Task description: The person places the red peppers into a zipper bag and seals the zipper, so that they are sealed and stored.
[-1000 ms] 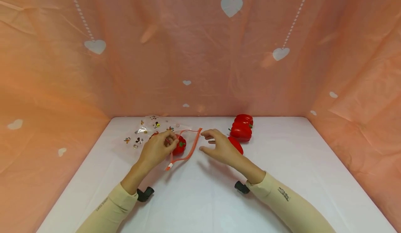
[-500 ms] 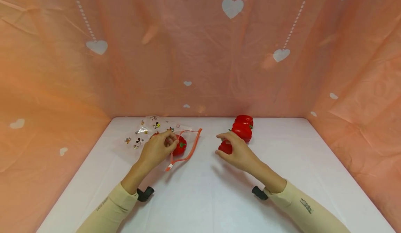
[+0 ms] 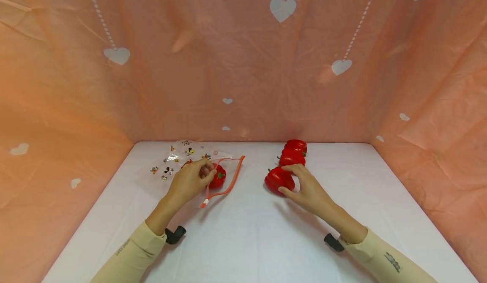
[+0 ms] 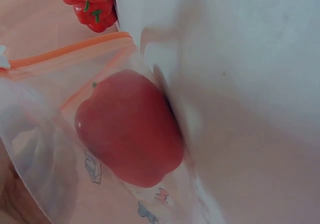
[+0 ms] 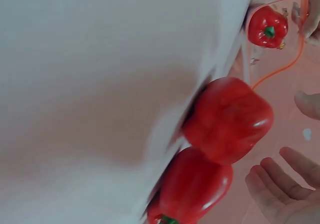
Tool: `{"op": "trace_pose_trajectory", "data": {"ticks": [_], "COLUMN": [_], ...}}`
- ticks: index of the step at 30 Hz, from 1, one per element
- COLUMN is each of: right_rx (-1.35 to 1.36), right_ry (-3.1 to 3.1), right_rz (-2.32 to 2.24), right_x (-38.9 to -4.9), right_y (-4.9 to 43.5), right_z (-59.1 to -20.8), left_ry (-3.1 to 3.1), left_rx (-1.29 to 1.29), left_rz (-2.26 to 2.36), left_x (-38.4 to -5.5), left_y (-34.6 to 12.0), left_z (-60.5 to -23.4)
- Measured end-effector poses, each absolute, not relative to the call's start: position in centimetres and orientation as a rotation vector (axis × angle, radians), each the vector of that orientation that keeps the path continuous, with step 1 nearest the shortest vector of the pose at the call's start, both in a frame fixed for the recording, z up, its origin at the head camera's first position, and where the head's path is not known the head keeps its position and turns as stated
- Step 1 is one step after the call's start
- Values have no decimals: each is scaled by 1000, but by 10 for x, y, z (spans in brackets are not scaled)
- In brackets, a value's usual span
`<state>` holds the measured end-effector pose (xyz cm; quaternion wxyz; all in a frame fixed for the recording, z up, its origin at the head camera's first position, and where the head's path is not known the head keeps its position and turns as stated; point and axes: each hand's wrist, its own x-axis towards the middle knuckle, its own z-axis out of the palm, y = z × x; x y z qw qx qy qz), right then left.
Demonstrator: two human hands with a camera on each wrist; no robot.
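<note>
My left hand (image 3: 189, 180) pinches the upper side of a clear zip bag (image 3: 236, 174) printed with cartoon figures; its orange-edged mouth gapes to the right. Inside lies a red bell pepper (image 3: 218, 181), seen through the plastic in the left wrist view as a large red pepper (image 4: 130, 129). My right hand (image 3: 310, 192) hovers beside the nearest loose bell pepper (image 3: 275, 180), thumb and fingers spread around its right side. In the right wrist view, a gap shows between the fingers (image 5: 272, 184) and that pepper (image 5: 227, 119).
Two more red bell peppers, a middle pepper (image 3: 292, 157) and a rear pepper (image 3: 297, 145), stand in a row behind the nearest one. A white cloth (image 3: 243, 240) covers the table. Orange curtains (image 3: 247, 63) with white hearts enclose the back and sides.
My right hand has moved rightward from near the bag's mouth, past the front of the nearest pepper to its right side, uncovering it. My left hand and the bag stay in place.
</note>
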<state>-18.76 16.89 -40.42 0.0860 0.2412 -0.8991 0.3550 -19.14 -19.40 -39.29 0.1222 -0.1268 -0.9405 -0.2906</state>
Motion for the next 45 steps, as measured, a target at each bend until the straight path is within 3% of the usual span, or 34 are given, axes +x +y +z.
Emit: {"op": "trace_pose_trajectory", "data": {"ticks": [23, 45], "right_rx": [437, 400], "right_ry": [-2969, -2995], "right_rz": [1034, 1092], "right_x": [-194, -203], "right_y": [182, 174], "right_z": [-413, -416], "left_ry": [-2756, -2755], "left_rx": [-362, -366], "left_rz": [-819, -826], "left_x": [-193, -191], "left_y": [-197, -198], "left_z": [-391, -391]}}
